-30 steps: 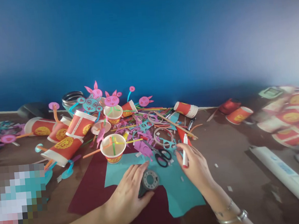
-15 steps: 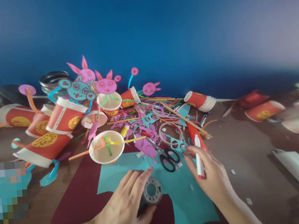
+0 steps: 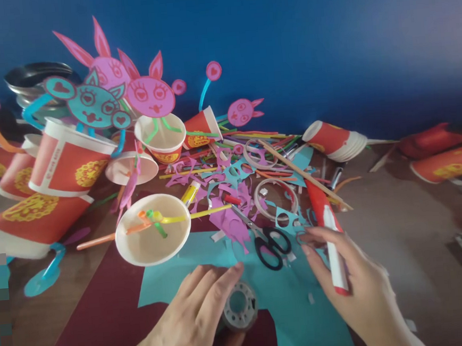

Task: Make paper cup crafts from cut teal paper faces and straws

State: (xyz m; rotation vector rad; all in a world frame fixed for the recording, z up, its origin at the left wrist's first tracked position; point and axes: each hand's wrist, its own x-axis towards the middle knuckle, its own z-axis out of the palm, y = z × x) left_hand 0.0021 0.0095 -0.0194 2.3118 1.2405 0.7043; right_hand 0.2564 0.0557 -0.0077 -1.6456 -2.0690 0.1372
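My left hand point(image 3: 197, 311) is curled around a small tape dispenser point(image 3: 240, 305) with a grey, holed hub, low over the teal and maroon paper. A white marker with a red end point(image 3: 335, 255) is tucked in my right hand point(image 3: 355, 286). The thumb and index fingertips of that hand are nearly together; anything tiny between them is too faint to make out. Black-handled scissors point(image 3: 269, 244) lie between the hands, on the teal paper point(image 3: 306, 316). Beyond my left hand stands a paper cup point(image 3: 152, 248) with orange, green and yellow straws across its mouth.
Decorated red paper cups point(image 3: 70, 159) with pink and teal animal faces crowd the left. Purple paper scraps point(image 3: 229, 221), loose straws and a tape roll point(image 3: 276, 199) fill the middle. Stacked cups point(image 3: 334, 141) lie near the blue wall point(image 3: 285, 46). Maroon paper point(image 3: 94, 322) lies underneath.
The view has come closer, so the cups and scissors look larger and spread outward. Both hands keep their holds; my right hand appears farther right in view.
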